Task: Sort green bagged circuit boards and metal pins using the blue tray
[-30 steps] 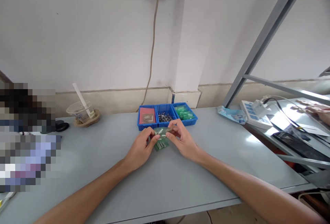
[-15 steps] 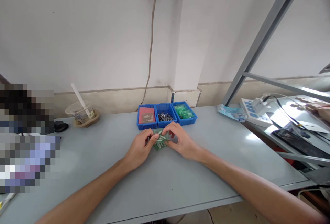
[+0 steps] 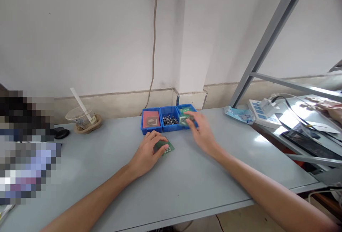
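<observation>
My left hand [image 3: 148,151] rests low over the table with fingers and thumb curled round a flat, small green plastic packet [image 3: 170,147]. Pale slender pieces show on the packet near my thumb; my fingers cover its left part. My right hand [image 3: 200,128] is at the near side of the right blue bin [image 3: 190,106], its thumb and fingers pinching a small green-and-white packet [image 3: 183,119], blurred by motion. More green packets [image 3: 185,110] lie in that bin, partly hidden by the hand. The middle blue bin [image 3: 167,110] holds loose metal screws [image 3: 169,120].
The left blue bin [image 3: 144,130] contains a red card [image 3: 150,114] and a clear bag. A plastic cup [image 3: 80,116] with a straw stands at the left, near a pixelated person [image 3: 26,160]. At the right are a blue wrapper [image 3: 240,115], a power strip [image 3: 263,116] and a metal frame [image 3: 267,46].
My right hand has left the packet by my left hand and moved up and right to the right bin, a small packet in its fingers. My left hand has stayed nearly in place.
</observation>
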A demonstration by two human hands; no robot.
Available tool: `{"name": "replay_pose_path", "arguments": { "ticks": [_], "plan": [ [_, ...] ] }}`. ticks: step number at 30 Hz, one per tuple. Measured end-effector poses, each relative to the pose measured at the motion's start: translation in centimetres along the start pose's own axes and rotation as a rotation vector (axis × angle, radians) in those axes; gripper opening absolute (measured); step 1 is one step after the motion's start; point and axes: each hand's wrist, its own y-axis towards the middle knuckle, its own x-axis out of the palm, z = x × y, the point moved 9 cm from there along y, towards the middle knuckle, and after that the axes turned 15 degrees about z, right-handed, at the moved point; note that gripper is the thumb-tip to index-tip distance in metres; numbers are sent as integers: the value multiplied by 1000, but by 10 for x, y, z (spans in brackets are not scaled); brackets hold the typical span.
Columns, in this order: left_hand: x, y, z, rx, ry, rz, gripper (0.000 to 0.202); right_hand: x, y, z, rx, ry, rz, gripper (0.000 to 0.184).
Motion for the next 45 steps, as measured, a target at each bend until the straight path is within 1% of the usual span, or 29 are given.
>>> {"name": "replay_pose_path", "arguments": {
  "ticks": [2, 4, 6, 8, 11, 14, 16, 19, 20, 23, 26, 29, 31, 34, 36, 39, 42, 45],
  "plan": [
    [1, -1, 2, 19, 34, -10, 21, -21, 14, 2, -92, -69, 128, 24],
    [2, -2, 3, 40, 65, -18, 20, -37, 24, 4, -165, -119, 216, 23],
    [3, -3, 4, 61, 85, -26, 22, -44, 32, 8, -206, -177, 235, 23],
    [3, -4, 5, 89, 103, -26, 24, -46, 36, 11, -239, -216, 229, 23],
    [4, -4, 5, 119, 137, -17, 27, -43, 38, 13, -273, -248, 188, 23],
    [5, -5, 3, 135, 172, -27, 28, -32, 36, 14, -268, -238, 75, 23],
    [6, -6, 2, 141, 183, -31, 28, -28, 35, 17, -229, -196, 26, 22],
    [6, -7, 1, 148, 190, -34, 28, -28, 36, 26, -155, -150, 26, 18],
    [7, -7, 1, 148, 191, -36, 28, -26, 37, 29, -137, -145, 6, 17],
    [7, -7, 0, 139, 189, -41, 27, -17, 35, 40, -96, -143, -102, 18],
    [7, -7, -1, 127, 190, -45, 26, -11, 34, 48, -87, -188, -172, 25],
    [7, -6, -1, 119, 188, -48, 26, -7, 32, 52, -106, -285, -232, 23],
    [7, -7, -1, 118, 184, -47, 26, -7, 32, 53, -115, -331, -237, 21],
    [6, -7, -1, 123, 178, -40, 27, -11, 34, 51, -113, -312, -187, 22],
    [6, -7, -1, 123, 180, -38, 27, -10, 33, 49, -114, -295, -212, 24],
    [6, -6, -1, 120, 185, -40, 26, -5, 30, 49, -144, -361, -283, 27],
    [6, -6, -1, 126, 186, -37, 26, -6, 29, 46, -184, -424, -262, 29],
    [6, -7, -2, 120, 193, -42, 26, -3, 27, 46, -196, -418, -292, 30]
  ]
}}
